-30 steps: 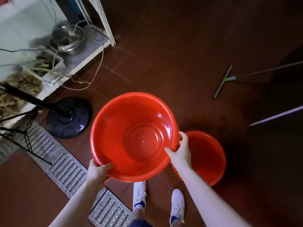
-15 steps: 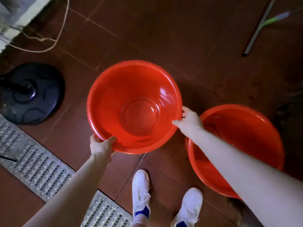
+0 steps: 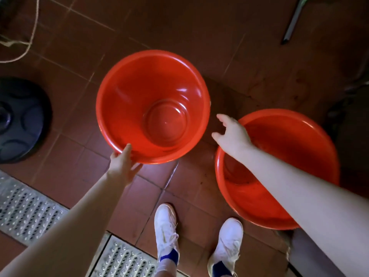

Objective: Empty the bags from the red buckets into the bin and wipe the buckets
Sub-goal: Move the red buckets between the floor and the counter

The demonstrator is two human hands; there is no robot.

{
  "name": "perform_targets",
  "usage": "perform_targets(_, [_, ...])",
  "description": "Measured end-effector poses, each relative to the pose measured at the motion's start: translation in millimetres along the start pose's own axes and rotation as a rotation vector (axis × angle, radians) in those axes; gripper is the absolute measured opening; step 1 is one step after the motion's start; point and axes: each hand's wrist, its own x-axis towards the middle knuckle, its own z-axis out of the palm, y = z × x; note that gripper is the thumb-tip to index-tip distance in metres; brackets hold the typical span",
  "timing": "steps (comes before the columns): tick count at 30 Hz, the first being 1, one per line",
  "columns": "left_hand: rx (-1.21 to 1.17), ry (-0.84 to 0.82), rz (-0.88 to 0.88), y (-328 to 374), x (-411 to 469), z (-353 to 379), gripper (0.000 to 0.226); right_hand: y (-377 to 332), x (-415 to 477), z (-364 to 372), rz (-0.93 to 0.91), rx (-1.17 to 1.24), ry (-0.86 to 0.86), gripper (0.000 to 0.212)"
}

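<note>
Lower centre of the frame, left hand (image 3: 121, 166): the thumb tip lies on the near rim of the round glossy red plastic bucket (image 3: 129, 86); the other fingers are spread loosely just under that rim, not closed round it.
Left bucket: mid-frame, mouth up, its shiny ringed bottom showing.
Right hand (image 3: 232, 134): right of centre, fingers splayed and slack, holding nothing, apart from the left bucket and above the upper-left rim of the second round red plastic bucket (image 3: 289, 156).
Right bucket: lower right, mouth up, dark specks on its inner wall; the right forearm crosses over it.
Floor: brown tiled floor (image 3: 219, 37) under both buckets.
Feet: two white shoes (image 3: 166, 232) at the bottom centre, toes toward the buckets.
Left edge: black round stand base (image 3: 20, 120); below it a perforated metal drain grate (image 3: 26, 212).
Upper left: pale cord (image 3: 30, 43).
Upper right: dark squeegee bar (image 3: 291, 23).
</note>
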Motion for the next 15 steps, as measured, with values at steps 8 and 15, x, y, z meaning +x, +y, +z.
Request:
perform_targets(8, [0.974,-0.138,0.118,-89.2,-70.5,45.0,0.031,117.3,-72.7,-57.8,0.275,-0.253,0.149,0.059])
perform_targets(15, [1.007,-0.279,0.319,-120.7,-89.7,133.8,0.068,228.1,-106.9,-85.4,0.641,-0.17,0.196,0.08])
